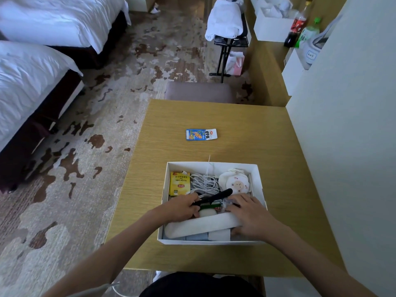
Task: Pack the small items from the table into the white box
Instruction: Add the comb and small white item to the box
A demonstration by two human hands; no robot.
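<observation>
Black comb (221, 194) in left grip (182, 207)

Surface (235, 129): yellow-tan wood grain, squarish, its 3 o'clock edge flush against a pale wall. Two things lie directly on it. White box (212, 164): open-topped, rectangular, at 6 o'clock from the surface's centre, near the front edge, sitting flat and slightly skewed. Snack packet (201, 134): blue and white, printed, lying flat at 12 o'clock from the box, well apart from it, with bare wood all round.
</observation>
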